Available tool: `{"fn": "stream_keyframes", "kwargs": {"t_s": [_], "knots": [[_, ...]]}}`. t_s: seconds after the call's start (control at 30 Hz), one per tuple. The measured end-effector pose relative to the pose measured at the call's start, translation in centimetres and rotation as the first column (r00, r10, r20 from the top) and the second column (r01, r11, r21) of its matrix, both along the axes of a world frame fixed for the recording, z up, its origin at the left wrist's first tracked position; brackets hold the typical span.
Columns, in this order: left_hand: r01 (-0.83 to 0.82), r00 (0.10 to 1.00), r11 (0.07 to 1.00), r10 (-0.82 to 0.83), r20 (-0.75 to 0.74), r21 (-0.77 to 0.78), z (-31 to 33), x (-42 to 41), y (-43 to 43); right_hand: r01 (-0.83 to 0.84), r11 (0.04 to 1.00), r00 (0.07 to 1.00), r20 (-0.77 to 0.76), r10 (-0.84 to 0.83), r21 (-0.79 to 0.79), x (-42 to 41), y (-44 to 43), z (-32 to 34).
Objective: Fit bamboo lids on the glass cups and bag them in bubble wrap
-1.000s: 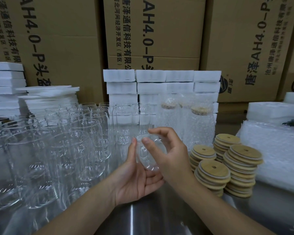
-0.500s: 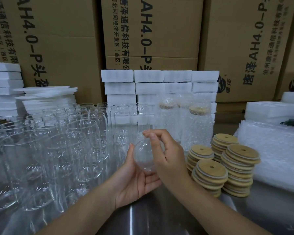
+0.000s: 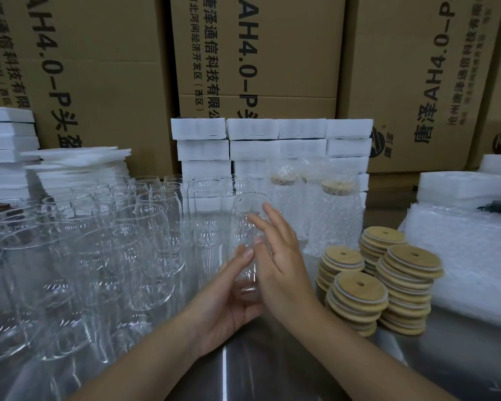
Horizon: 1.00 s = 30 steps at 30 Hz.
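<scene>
the held cup [image 3: 248,209] is partly hidden by the right hand [image 3: 284,270]; the cartons [image 3: 272,53] are cut off at the top; wrapped lids [image 3: 340,186] are blurred.

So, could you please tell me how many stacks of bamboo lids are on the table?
4 lid stacks: one nearest, one behind it to the left, one rearmost, one rightmost. Lower stacks behind may be hidden.

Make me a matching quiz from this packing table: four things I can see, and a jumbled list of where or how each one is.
1. held glass cup
2. bamboo lids
3. lidded cups
4. white foam blocks

A. stacked at the back, before the cartons
B. open-topped, no lid yet
C. piled right of the held cup
D. sheathed in bubble wrap

Pairs: 1-B, 2-C, 3-D, 4-A.
</scene>
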<state>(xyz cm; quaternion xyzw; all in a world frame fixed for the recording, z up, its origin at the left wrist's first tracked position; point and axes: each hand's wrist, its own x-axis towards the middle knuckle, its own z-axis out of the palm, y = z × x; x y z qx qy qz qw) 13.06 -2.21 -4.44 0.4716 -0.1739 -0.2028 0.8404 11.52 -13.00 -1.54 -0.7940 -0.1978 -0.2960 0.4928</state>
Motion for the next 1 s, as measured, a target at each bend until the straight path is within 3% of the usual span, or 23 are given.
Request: {"fn": "stream_keyframes", "kwargs": {"t_s": [0.27, 0.43, 0.6, 0.67, 0.87, 0.93, 1.0], "knots": [[-0.056, 0.990, 0.987, 0.035, 0.135, 0.151, 0.0, -0.1, 0.5, -0.072, 0.952, 0.989, -0.102, 0.107, 0.296, -0.2, -0.7, 1.2], [-0.254, 0.930, 0.909, 0.136, 0.341, 0.330, -0.2, -0.2, 1.1, -0.119, 0.827, 0.960, -0.149, 0.237, 0.550, 0.2, -0.9, 1.3], [-0.359, 0.858, 0.881, 0.182, 0.479, 0.308, -0.3, 0.3, 1.2, -0.123, 0.610, 0.833, -0.253, 0.492, 0.783, 0.3, -1.0, 1.6], [-0.369, 0.858, 0.882, 0.202, 0.472, 0.294, -0.4, 0.6, 1.1, -0.125, 0.604, 0.796, -0.284, 0.535, 0.787, 0.3, -1.2, 1.6], [-0.384, 0.861, 0.880, 0.232, 0.452, 0.280, -0.7, 0.0, -0.5, -0.026, 0.764, 0.952, -0.216, 0.215, 0.644, 0.9, -1.5, 1.2], [-0.412, 0.832, 0.859, 0.219, 0.510, 0.304, -0.8, -0.4, -0.8, 0.025, 0.828, 0.992, -0.114, 0.048, 0.560, 0.6, -1.2, 1.1], [-0.436, 0.801, 0.844, 0.204, 0.563, 0.313, -0.9, -0.5, -0.9, 0.026, 0.822, 0.999, -0.035, -0.008, 0.569, 0.5, -1.1, 1.0]]}}
